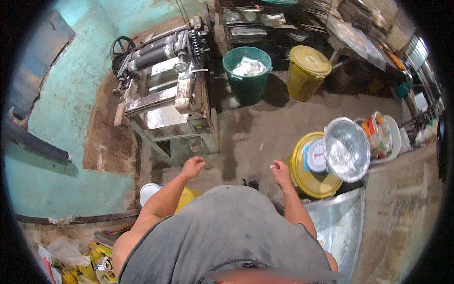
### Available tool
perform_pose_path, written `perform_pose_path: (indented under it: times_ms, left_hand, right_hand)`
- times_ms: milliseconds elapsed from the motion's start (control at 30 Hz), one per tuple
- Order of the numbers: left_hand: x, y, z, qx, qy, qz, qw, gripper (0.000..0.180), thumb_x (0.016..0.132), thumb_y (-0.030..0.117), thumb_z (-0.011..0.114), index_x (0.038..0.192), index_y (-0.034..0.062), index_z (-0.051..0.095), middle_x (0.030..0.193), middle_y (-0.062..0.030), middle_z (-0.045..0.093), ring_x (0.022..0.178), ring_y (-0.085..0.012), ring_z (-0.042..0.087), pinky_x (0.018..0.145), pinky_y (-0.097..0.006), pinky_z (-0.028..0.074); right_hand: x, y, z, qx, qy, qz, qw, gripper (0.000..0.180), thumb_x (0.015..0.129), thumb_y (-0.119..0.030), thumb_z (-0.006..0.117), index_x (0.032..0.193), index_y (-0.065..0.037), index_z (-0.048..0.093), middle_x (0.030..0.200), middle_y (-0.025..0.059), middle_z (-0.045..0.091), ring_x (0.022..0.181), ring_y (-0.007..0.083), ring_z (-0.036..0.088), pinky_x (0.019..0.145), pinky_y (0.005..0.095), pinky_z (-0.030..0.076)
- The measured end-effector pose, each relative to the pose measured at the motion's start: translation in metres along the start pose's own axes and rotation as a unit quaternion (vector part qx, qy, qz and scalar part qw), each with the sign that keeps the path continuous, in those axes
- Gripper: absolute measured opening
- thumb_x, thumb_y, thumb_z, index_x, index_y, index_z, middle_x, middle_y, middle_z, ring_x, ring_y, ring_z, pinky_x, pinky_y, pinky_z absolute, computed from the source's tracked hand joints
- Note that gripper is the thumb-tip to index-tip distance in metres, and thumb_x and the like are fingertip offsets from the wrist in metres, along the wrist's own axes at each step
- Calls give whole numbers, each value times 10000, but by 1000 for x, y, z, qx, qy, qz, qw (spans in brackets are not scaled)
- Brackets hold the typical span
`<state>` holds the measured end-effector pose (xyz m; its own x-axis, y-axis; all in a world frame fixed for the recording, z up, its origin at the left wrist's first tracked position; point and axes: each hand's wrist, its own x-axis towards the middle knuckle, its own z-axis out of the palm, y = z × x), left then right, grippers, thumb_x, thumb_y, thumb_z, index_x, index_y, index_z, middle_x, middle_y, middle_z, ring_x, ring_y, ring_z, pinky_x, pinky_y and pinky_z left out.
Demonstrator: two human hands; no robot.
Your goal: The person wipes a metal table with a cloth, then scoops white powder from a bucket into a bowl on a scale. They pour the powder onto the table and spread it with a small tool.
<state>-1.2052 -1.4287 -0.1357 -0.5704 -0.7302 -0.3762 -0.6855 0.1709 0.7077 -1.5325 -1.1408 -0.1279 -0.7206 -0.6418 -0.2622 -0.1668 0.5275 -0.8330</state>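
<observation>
My left hand [193, 167] hangs over the floor in front of the roller machine [165, 80], its fingers loosely curled in and no object visible in them. On the other side, my right hand [281, 173] is also loosely curled with nothing seen in it; a whitish patch shows at a fingertip. Close to its right stands a yellow lidded bucket [302, 182], bearing a dial scale [317, 156]. A round metal basin [346, 150] dusted with white powder sits by the dial. Neither hand touches any of these.
Ahead stand a green bin [246, 87] with white material inside and a yellow lidded bin [306, 75]. Racks [246, 32] line the back. A metal-topped surface [338, 222] lies at my right, and a white tub [149, 194] beside my left arm.
</observation>
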Motion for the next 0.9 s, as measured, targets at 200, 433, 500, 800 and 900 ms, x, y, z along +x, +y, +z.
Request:
perform_pose_path:
  times_ms: [200,433,500,800,900]
  left_hand:
    - [99,75,-69,-73,231,62,968,301,906,238,686,1116,23,688,950,-103,728,867,-184,676,804,-336,531]
    - [256,123,-176,-47,444,130,886,292,875,168,665,1139,43,669,1082,-131,624,971,-256,607,886,-378,494]
    - [305,158,-195,-49,499,176,847,299,877,163,659,1150,42,660,1100,-123,624,1031,-265,586,914,-380,480]
    - [432,179,-274,29,547,26,836,405,851,331,692,1220,172,641,1293,-73,553,1272,-277,488,1034,-556,359]
    - [464,173,-266,30,526,-65,848,424,857,356,693,1236,172,638,1323,-102,542,1274,-296,482,1042,-550,360]
  right_hand:
    - [121,-23,9,-36,-77,-46,995,457,875,-248,697,1242,16,635,1095,180,713,1006,266,686,891,363,524]
    - [229,1,30,-108,-94,16,990,451,877,-238,701,1238,23,635,1022,137,706,936,212,657,847,340,519]
    - [257,21,12,-131,-80,51,987,432,877,-220,705,1228,24,641,964,93,704,882,157,641,807,313,519]
    - [405,-22,17,-78,-99,66,990,412,882,-219,707,1195,42,644,981,90,713,874,159,651,791,310,523]
    - [471,-48,31,-123,-139,34,982,396,891,-225,699,1189,31,651,1010,102,721,883,173,663,801,317,530]
